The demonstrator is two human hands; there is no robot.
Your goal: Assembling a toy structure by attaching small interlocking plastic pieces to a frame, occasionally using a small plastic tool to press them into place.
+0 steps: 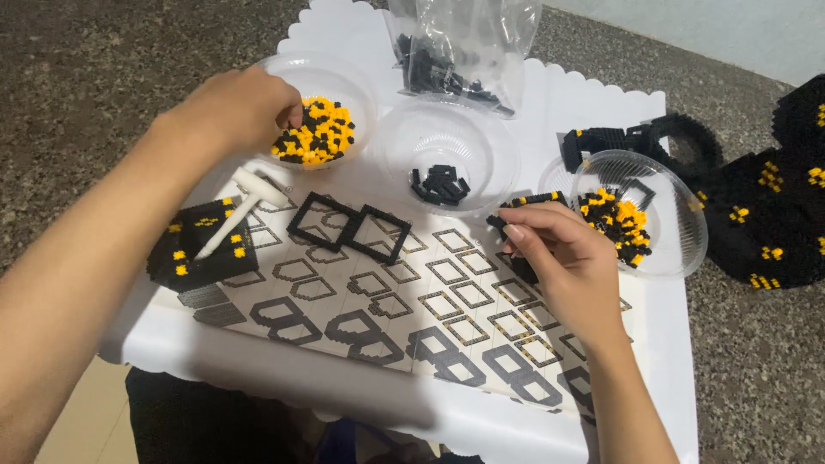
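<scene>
The left hand [236, 107] dips its fingertips into the clear round plastic bowl of yellow and black tiny bricks [320, 131], its grip pinched small (what it has, I cannot tell). The right hand [563, 258] holds a thin black brick strip [537, 199] tight at one end, just above the printed paper plan [412, 292] on the desk. The strip lies flat, its long side pointing right, toward another clear bowl of bricks [640, 215].

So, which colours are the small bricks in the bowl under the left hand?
Yellow and black, mixed. The head view shows these small bricks in the clear bowl under the left hand.
</scene>
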